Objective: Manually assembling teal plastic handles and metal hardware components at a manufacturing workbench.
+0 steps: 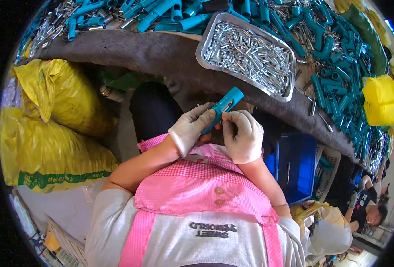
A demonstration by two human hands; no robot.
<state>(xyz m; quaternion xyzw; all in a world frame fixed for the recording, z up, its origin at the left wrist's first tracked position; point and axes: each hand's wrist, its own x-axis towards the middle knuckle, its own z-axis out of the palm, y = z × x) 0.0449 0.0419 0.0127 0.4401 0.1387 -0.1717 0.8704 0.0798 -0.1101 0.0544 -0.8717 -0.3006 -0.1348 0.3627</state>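
Teal slotted piece (234, 95): gripped by left hand (190, 128) between thumb and fingers, above lap (154, 109), near side of brown table edge (139, 51). Right hand (244, 137): thumb and fingertips bent close at slot (226, 107); cannot tell if pinching anything. Seems close finger work at slot; next move calls for steady left grip. Edges: metal tray (200, 50) far right, blue crate (304, 153) right, yellow sacks (52, 149) left. Open room: over lap.

Teal part (234, 96): partly covered by left hand (191, 125) | right hand (245, 135): fingertip contact too small to tell | worktop (134, 50): far edge cut off above | metal pieces (250, 52), near edge: too small to identify
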